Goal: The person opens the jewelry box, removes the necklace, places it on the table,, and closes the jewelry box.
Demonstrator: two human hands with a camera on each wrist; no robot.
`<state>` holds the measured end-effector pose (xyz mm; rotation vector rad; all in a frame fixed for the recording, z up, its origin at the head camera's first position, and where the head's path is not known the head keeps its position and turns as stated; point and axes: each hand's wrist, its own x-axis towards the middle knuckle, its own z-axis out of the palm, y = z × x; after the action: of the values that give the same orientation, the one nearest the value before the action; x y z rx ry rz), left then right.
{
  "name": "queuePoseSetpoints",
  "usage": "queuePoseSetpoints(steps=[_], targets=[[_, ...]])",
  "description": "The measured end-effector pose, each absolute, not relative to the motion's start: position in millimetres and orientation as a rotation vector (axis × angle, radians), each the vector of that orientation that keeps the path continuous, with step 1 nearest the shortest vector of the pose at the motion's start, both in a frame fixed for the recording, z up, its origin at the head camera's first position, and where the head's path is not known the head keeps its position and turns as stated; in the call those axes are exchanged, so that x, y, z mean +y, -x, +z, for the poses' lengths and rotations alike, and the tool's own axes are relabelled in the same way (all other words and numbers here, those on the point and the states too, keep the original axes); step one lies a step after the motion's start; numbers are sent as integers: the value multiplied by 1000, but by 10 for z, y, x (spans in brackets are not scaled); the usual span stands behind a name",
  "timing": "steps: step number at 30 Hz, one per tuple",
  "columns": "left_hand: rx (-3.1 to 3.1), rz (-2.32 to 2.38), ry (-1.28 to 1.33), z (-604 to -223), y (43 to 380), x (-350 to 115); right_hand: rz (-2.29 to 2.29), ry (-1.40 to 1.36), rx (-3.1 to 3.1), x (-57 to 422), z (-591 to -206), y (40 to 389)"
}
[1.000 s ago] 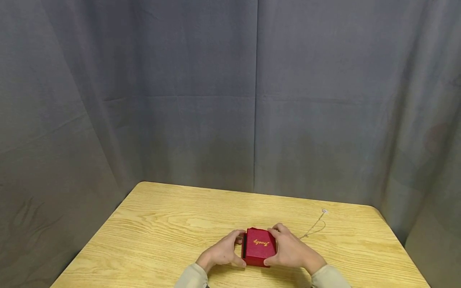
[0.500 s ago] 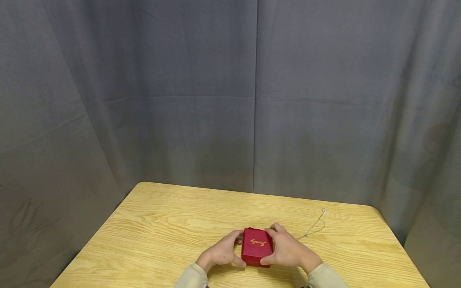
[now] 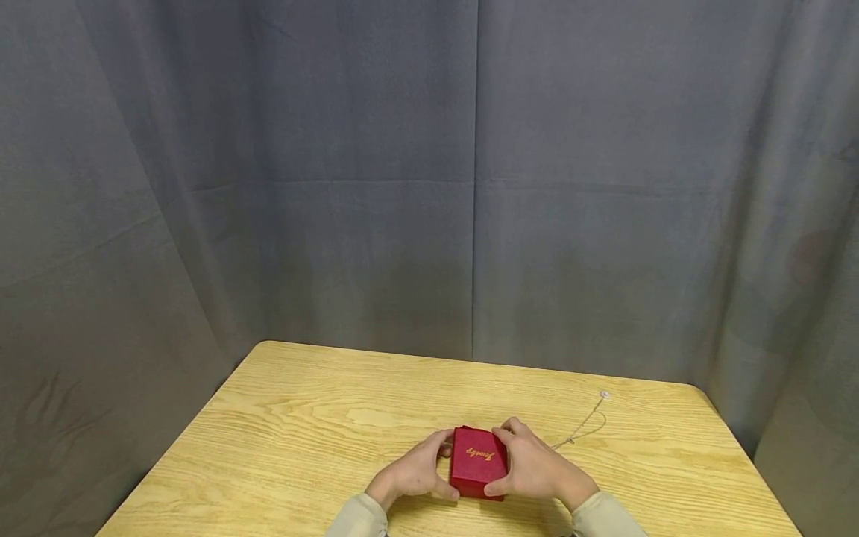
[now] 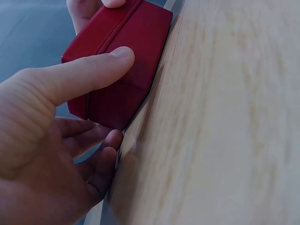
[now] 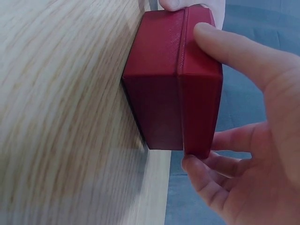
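A red jewelry box [image 3: 478, 464] with gold lettering on its lid sits on the table near the front, its lid down on the base. From the left side, my left hand [image 3: 417, 466] grips the base, thumb on the near face and fingers behind. On the other side, my right hand [image 3: 537, 464] holds the lid between its thumb and fingers. A thin seam between lid [image 5: 202, 89] and base [image 5: 157, 56] shows in the right wrist view. The left wrist view has the left thumb [image 4: 101, 75] across the box's side.
A thin chain necklace [image 3: 582, 432] with a small pale pendant [image 3: 605, 394] lies on the wooden table [image 3: 322, 418] beyond my right hand. Grey curtains [image 3: 376, 224] hang behind the table and at both sides.
My right hand has moved slightly left with the lid. The dark gap at the box's left side, visible a second ago, is covered now. The left hand has stayed in place.
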<state>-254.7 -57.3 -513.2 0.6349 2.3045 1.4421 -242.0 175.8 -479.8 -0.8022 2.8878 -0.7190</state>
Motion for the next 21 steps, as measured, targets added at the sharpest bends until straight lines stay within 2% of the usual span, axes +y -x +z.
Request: queuePoseSetpoints(steps=[21], targets=[[2262, 1444, -629, -5085, 2531, -572, -679, 821, 2900, 1728, -4816, 2413]])
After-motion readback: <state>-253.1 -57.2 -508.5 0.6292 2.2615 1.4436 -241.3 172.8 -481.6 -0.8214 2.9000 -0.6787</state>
